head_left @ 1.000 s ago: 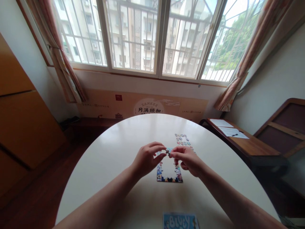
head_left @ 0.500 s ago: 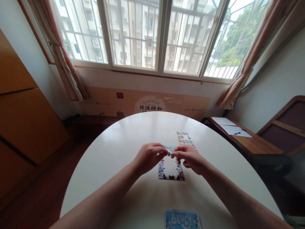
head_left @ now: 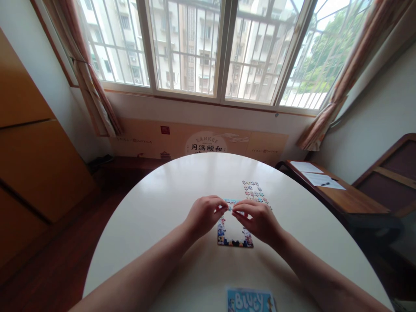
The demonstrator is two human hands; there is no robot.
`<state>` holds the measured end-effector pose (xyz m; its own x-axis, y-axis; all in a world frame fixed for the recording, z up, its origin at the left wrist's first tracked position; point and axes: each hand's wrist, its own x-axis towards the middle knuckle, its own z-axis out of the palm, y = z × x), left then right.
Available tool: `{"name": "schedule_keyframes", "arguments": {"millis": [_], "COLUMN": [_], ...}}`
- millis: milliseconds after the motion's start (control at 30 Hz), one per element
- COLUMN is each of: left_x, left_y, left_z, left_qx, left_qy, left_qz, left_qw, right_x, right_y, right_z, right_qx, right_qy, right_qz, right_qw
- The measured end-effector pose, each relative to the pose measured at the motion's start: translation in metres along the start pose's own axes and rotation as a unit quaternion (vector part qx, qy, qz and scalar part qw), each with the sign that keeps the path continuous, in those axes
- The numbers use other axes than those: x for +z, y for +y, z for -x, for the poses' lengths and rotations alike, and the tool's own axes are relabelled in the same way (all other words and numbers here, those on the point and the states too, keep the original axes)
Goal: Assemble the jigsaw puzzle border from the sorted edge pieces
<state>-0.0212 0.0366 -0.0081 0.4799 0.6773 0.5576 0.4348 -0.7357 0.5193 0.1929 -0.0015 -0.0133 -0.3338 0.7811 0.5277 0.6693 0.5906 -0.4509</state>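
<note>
Over the upper part of a rectangular puzzle frame (head_left: 235, 243), joined from colourful border pieces with an open middle, both hands meet fingertip to fingertip. Between them is a small bluish puzzle piece (head_left: 230, 208). My left hand (head_left: 205, 213) pinches its left side with thumb and forefinger. My right hand (head_left: 258, 216) is closed at its right side, thumb and fingers together. Loose puzzle pieces (head_left: 251, 187) lie in rows just beyond my right hand, partly hidden by it. The fingers cover parts of the frame's sides.
A blue Bluey box or card (head_left: 250, 300) lies at the near side of the round white table (head_left: 146, 208). To the right stands a wooden side table (head_left: 357, 201) with papers (head_left: 321, 180) and a pen. Windows and a printed carton (head_left: 146, 138) are behind.
My right hand has turned, its fingers now pointing more to the left and closer together at the piece. The left hand stays nearly in place. The whole view has shifted slightly.
</note>
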Motion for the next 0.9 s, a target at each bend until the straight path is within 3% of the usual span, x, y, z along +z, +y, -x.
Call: {"name": "schedule_keyframes", "arguments": {"millis": [300, 567, 900], "left_x": [0.009, 0.013, 0.013], "left_y": [-0.014, -0.018, -0.015], "left_z": [0.001, 0.003, 0.003], "left_qx": [-0.060, -0.099, -0.107], "left_qy": [-0.075, -0.151, -0.170], "left_qz": [-0.128, -0.219, -0.237], "left_qw": [0.987, 0.959, 0.951], "right_x": [-0.001, 0.016, 0.021], "right_y": [0.020, 0.044, 0.044], "right_z": [-0.010, -0.013, -0.015], "right_qx": [0.008, 0.029, 0.029], "right_qy": [-0.005, -0.010, -0.040], "right_qz": [0.028, 0.081, 0.114], "right_qw": [1.000, 0.996, 0.992]}}
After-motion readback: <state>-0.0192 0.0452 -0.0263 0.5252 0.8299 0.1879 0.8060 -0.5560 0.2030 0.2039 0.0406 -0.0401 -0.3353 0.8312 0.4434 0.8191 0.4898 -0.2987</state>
